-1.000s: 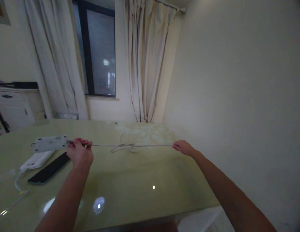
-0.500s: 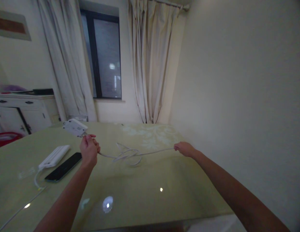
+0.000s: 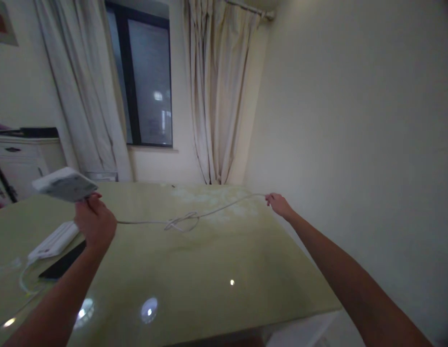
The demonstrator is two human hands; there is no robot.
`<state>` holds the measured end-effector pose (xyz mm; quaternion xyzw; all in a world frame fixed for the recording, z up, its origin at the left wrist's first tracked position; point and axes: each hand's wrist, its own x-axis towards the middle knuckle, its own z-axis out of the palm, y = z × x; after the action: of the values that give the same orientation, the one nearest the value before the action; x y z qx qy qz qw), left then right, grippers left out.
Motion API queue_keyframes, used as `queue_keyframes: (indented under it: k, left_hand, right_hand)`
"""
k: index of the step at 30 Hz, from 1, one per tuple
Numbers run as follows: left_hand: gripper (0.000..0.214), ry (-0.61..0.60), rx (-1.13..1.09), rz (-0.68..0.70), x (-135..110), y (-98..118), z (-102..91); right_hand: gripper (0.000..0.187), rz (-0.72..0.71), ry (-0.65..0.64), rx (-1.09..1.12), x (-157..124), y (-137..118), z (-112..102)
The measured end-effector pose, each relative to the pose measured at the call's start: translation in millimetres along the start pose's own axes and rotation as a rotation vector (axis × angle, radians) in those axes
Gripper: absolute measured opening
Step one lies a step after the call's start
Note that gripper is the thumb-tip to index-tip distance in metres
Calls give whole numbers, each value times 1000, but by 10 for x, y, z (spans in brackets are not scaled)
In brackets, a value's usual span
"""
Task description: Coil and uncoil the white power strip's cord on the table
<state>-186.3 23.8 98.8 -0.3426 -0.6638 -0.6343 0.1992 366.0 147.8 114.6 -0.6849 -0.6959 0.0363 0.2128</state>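
My left hand [image 3: 96, 219] is closed around the white cable close to where it joins a flat white box that looks like a power strip [image 3: 67, 184]. The box is tilted up above the table, slightly blurred, its underside partly showing. From this hand the white cable [image 3: 182, 223] runs right, with a loose tangle of loops in the middle. At the far right my right hand [image 3: 279, 205] pinches the cable in its closed fingers, above the table. Below the left hand lie a black phone [image 3: 63, 262], partly hidden by my forearm, and a white block with a short lead [image 3: 54, 240].
The greenish glossy table [image 3: 195, 279] spreads under both hands, its front edge near the bottom. A wall [image 3: 354, 120] borders it on the right. Behind stand curtains [image 3: 220, 96], a window [image 3: 150, 82] and a white cabinet [image 3: 21, 164]. A thin cable [image 3: 19, 308] lies at the lower left.
My left hand has moved left with the box, and my right hand has risen slightly. The cable spans wider between them and its tangle is smaller. The view has turned slightly right.
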Motion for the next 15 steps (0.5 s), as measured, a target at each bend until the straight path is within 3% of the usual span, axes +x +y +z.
queue_keyframes:
  k: [1, 3, 4, 6, 9, 11, 15]
  left_hand:
    - [22, 19, 63, 51, -10, 47, 25]
    - [24, 26, 78, 68, -84, 147, 81]
    - [26, 12, 60, 69, -155, 203, 114]
    - [29, -10, -13, 67, -362, 325, 193]
    - [30, -65, -166, 17, -785, 501, 347]
    - [30, -180, -252, -9, -1079, 579, 467]
    - [32, -396, -360, -87, -1536, 584, 673]
  right_hand:
    - [36, 27, 82, 75, 42, -146, 35]
    - [29, 180, 266, 545, 74, -444, 155]
    - [25, 258, 242, 785, 62, -591, 240]
    - [20, 303, 153, 935, -11, -868, 452]
    - [14, 319, 2, 1068, -197, -1216, 822]
    - [12, 314, -70, 1146, -338, -1394, 1063]
    - [16, 285, -94, 1223, -600, -1573, 1453]
